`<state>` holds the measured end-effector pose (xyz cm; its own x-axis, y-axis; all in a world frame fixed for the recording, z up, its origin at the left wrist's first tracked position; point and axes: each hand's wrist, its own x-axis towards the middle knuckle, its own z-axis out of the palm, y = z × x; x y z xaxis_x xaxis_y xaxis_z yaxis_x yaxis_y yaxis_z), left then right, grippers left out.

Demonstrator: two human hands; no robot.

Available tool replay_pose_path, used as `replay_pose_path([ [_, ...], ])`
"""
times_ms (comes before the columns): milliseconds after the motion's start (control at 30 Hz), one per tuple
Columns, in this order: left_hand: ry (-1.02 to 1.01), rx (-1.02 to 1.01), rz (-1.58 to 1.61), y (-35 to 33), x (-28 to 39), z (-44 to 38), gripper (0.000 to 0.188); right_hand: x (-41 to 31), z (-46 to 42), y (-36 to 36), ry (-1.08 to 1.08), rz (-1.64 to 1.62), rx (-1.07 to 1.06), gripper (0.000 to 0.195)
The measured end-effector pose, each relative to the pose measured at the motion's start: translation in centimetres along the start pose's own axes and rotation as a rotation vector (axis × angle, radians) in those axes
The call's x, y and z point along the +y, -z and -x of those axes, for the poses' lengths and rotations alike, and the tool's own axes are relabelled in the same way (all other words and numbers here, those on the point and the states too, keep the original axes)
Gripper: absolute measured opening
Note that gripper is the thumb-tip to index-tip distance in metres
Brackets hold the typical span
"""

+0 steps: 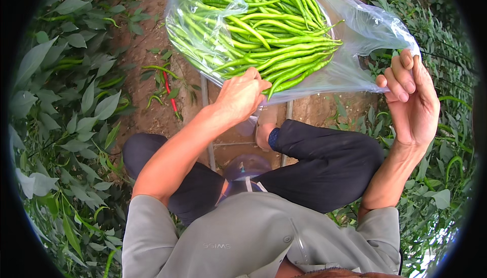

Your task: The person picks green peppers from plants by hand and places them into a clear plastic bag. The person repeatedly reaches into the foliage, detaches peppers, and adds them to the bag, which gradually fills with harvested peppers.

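Observation:
A clear plastic bag (354,30) lies before me, its mouth spread toward the right. Inside it, long green chili peppers (281,26) are stacked with many stems pointing right. My left hand (243,91) is at the near side of the pile, fingers bent against the lowest peppers; whether it grips one cannot be made out. Raised at the right, my right hand (411,87) pinches the edge of the bag's mouth between thumb and fingers and stretches it outward.
Pepper plants (83,99) with hanging green peppers line the left side, and more plants (445,144) stand on the right. A red pepper (169,91) and a few green ones lie on the soil at left. Metal rails (205,118) run along the ground between my legs.

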<state>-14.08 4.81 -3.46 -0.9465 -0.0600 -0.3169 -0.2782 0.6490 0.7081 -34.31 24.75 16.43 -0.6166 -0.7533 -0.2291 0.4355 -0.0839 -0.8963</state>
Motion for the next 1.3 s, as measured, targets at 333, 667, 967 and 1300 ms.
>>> replay_pose_path([
  [333, -0.065, 0.27, -0.139, -2.0, 0.4, -1.9, 0.038, 0.0, -0.1, 0.1, -0.001, -0.016, 0.01, 0.02],
  [667, -0.015, -0.057, -0.225, 3.9, -3.6, 4.3, 0.058, 0.1, 0.1, 0.0, 0.01, 0.012, -0.002, 0.02],
  [967, 0.267, -0.059, -0.38, 9.2, -2.8, 8.8, 0.027, 0.4, 0.2, 0.5, -0.024, -0.036, -0.018, 0.027],
  [1300, -0.078, 0.452, -0.302, 6.8, 4.3, 1.2, 0.055, 0.5, 0.1, 0.9, -0.018, 0.04, 0.015, 0.028],
])
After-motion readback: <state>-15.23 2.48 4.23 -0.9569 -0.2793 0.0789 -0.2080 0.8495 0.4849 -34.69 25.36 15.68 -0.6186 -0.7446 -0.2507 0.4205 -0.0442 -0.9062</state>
